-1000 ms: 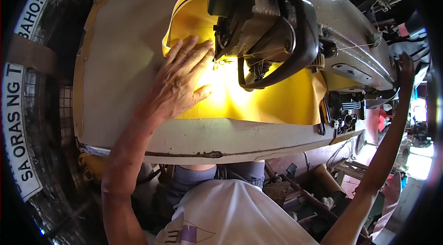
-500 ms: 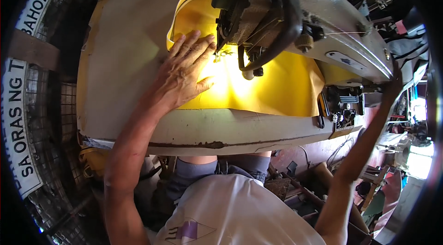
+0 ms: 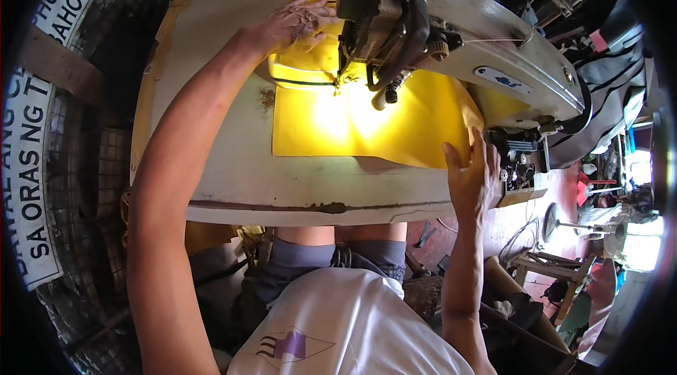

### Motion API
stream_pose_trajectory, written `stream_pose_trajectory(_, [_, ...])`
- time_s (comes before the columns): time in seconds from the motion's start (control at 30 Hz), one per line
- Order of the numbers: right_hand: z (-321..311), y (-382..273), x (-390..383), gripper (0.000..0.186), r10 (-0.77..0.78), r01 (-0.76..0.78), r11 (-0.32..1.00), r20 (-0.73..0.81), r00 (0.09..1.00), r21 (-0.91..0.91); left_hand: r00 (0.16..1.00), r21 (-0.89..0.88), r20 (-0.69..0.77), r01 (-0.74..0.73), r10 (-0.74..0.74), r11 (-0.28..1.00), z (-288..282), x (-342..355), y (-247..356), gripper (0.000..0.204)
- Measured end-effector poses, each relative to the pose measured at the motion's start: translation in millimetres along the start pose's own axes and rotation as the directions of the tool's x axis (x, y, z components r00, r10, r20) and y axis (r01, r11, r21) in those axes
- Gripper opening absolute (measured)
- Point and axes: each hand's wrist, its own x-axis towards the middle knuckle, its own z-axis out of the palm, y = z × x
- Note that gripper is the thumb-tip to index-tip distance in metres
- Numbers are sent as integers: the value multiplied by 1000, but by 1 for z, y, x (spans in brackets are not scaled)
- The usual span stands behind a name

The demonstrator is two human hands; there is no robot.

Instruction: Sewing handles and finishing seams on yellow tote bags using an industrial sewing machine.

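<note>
While the sewing machine (image 3: 486,43) stands over the table (image 3: 233,142), the yellow sheet (image 3: 303,124) lies beneath its needle area (image 3: 338,86), long axis running left to right across the person's front. Key relation noted: the dark-lined strip (image 3: 303,83) runs nearly level into the needle area, with the left hand (image 3: 300,22) on its far side and nearer to the needle than the right hand (image 3: 474,174), which is at the sheet's right edge.

Left fingers: extended forward; tips partly lost against the machine head, so I cannot tell whether they pinch anything. Right fingers: thumb and forefinger parted at the edge, not clenched.

Compared with half a second earlier: the left hand has left its flat position just beside the needle for the far side; the right has come from the machine's far right end; the strip, formerly curving away, lies crosswise.
</note>
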Motion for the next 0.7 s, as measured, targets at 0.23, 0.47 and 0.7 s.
stream_pose_trajectory(0.23, [-7,-50,44,42,-344,358,934,-280,896,-1,985,88,-73,164,-158,983,14,-50,15,50])
stream_pose_trajectory(0.47, [46,-71,120,25,-354,353,935,20,935,24,727,251,110,639,-677,727,-6,-142,151,74])
stream_pose_trajectory(0.7, [56,-89,68,22,-697,639,613,-63,715,465,893,201,8,440,-450,875,-26,-133,136,55])
